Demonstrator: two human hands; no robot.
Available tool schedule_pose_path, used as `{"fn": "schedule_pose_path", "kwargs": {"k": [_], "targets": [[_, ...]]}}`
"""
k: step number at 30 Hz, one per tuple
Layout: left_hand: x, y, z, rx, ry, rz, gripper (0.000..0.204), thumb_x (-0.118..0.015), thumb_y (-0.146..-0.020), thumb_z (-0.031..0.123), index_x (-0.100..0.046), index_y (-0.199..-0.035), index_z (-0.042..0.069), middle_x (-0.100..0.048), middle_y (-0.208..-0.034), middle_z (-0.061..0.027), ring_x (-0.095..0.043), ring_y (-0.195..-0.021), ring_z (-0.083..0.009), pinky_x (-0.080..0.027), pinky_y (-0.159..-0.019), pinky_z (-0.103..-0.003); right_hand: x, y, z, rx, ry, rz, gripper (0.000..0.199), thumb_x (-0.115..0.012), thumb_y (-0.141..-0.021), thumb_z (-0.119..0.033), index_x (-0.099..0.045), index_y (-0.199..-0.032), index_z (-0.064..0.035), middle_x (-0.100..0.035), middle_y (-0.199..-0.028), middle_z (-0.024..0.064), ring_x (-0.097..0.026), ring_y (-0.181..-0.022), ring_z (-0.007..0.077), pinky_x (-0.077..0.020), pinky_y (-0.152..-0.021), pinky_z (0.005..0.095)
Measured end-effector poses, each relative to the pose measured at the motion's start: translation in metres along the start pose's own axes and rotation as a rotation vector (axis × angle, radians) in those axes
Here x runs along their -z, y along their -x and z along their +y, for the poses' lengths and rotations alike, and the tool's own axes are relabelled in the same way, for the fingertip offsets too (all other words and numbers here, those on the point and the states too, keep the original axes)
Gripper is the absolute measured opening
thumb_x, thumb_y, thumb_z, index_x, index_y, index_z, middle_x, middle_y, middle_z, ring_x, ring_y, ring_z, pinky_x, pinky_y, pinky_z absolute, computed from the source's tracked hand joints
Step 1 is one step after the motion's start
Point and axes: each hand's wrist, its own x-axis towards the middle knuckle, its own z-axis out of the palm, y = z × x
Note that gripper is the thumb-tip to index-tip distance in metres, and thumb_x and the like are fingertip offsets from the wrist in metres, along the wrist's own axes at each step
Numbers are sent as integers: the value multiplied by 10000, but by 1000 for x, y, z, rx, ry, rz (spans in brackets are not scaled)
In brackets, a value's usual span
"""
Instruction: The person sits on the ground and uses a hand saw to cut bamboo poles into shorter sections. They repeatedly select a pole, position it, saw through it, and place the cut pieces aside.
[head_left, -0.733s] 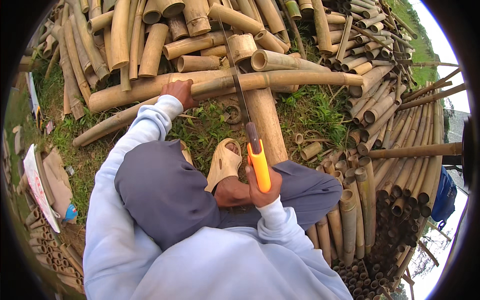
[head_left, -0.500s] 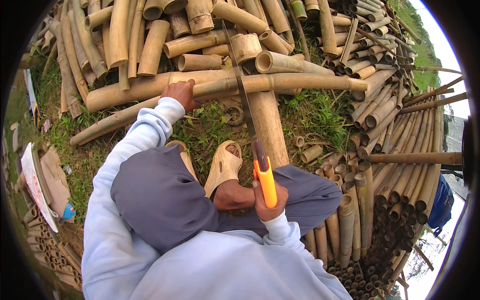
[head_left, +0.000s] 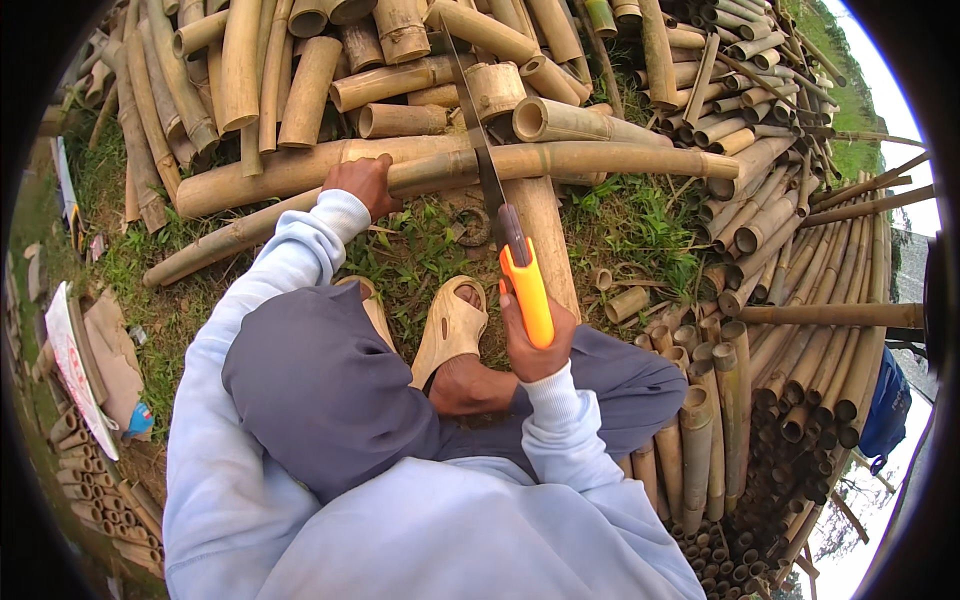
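A long, slightly curved bamboo pole [head_left: 610, 160] lies crosswise over a thick log [head_left: 540, 235]. My left hand [head_left: 365, 187] is wrapped round the pole, left of the log. In my right hand [head_left: 540, 338] is the orange handle of a hand saw [head_left: 484, 160], its dark blade pointing away from me. The blade crosses the pole just left of the log. How deep its teeth sit in the bamboo I cannot tell. A thicker bamboo piece [head_left: 255, 180] lies behind the pole, near my left hand.
Cut bamboo lengths [head_left: 310, 90] are heaped along the far side. More bamboo stands upright [head_left: 697, 450] at my right, beside long stacked poles [head_left: 800, 300]. Short offcuts [head_left: 627, 303] lie on the grass near the log. A blue bag [head_left: 886, 405] hangs at the far right.
My right hand has pushed the saw forward, away from me, so its handle is now closer to the pole. My left hand keeps its grip in nearly the same place.
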Motion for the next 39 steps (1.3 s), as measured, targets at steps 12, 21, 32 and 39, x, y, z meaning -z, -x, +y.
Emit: {"fn": "schedule_pose_path", "kwargs": {"k": [12, 21, 32, 39], "targets": [[2, 2, -4, 33, -26, -52, 593, -814, -740, 425, -664, -1210, 97, -756, -982, -192, -733, -947, -372, -574, -880, -477, 32, 95, -2, 49, 47, 18, 250, -679, -884, 24, -715, -1129, 53, -750, -927, 197, -764, -791, 275, -573, -715, 327], [8, 13, -2, 44, -16, -53, 554, -836, -763, 419, -684, -1159, 62, -761, -1016, -192, -736, -972, -355, -576, -916, -467, 51, 136, 0, 49, 131, -26, 313, -701, -898, -11, -704, -1206, 39, -754, -958, 200, -771, -874, 311, -579, -799, 334], [-8, 18, -12, -98, 65, 170, 550, -814, -770, 403, -610, -1172, 87, -697, -1098, -133, -690, -1037, -353, -546, -892, -466, 2, 23, 29, -29, -100, 5, 186, -701, -941, -26, -728, -1108, 50, -659, -763, 27, -567, -656, 70, -470, -599, 262], [-9, 63, -29, -270, 89, 440, 491, -838, -785, 370, -585, -1097, 89, -633, -1071, -97, -669, -993, -302, -557, -892, -426, -9, 25, 26, -4, -152, 20, 185, -712, -946, -32, -716, -1108, 57, -665, -795, 17, -573, -696, 63, -477, -640, 246]]}}
